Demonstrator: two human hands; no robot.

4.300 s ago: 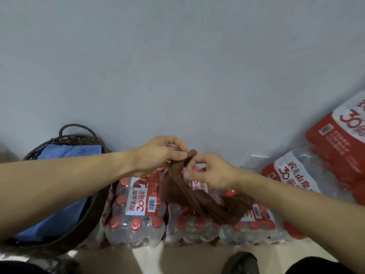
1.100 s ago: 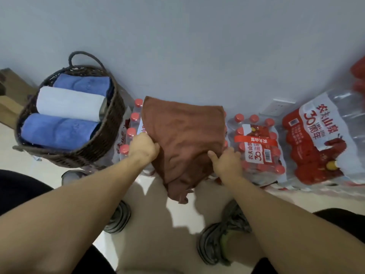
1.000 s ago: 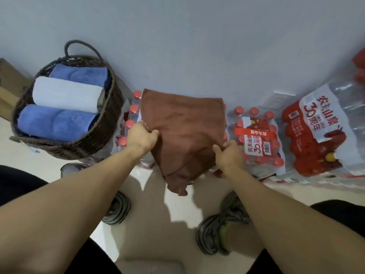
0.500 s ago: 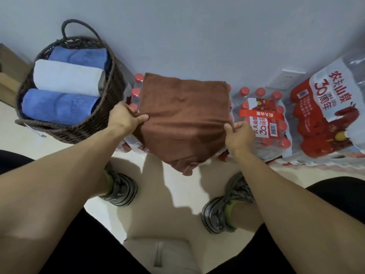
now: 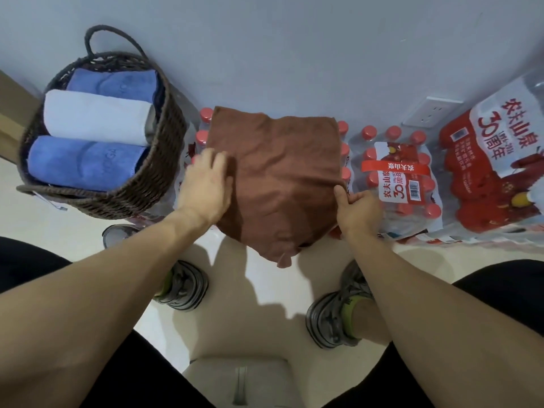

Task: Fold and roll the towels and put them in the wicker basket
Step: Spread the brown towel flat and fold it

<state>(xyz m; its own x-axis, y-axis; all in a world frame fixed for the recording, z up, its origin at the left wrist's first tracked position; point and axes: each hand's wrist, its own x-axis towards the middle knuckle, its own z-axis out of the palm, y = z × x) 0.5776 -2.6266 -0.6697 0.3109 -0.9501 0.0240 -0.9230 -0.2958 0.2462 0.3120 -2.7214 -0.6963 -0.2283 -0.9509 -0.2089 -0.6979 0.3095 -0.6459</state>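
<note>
A brown towel (image 5: 279, 172) lies spread over a pack of water bottles, its near corner hanging over the front edge. My left hand (image 5: 206, 184) rests flat on the towel's left edge with straight fingers. My right hand (image 5: 357, 209) pinches the towel's right edge between thumb and fingers. To the left stands the dark wicker basket (image 5: 153, 184). It holds two rolled blue towels (image 5: 85, 163) and one rolled white towel (image 5: 94, 120).
Shrink-wrapped packs of red-capped water bottles (image 5: 397, 178) line the grey wall, with a larger red pack (image 5: 494, 160) at right. A wall socket (image 5: 432, 111) sits behind them. My shoes (image 5: 184, 285) stand on the pale floor below the towel.
The brown towel went from bunched in the air to spread on the bottle pack. My left hand has let go of the left edge and now lies flat on it.
</note>
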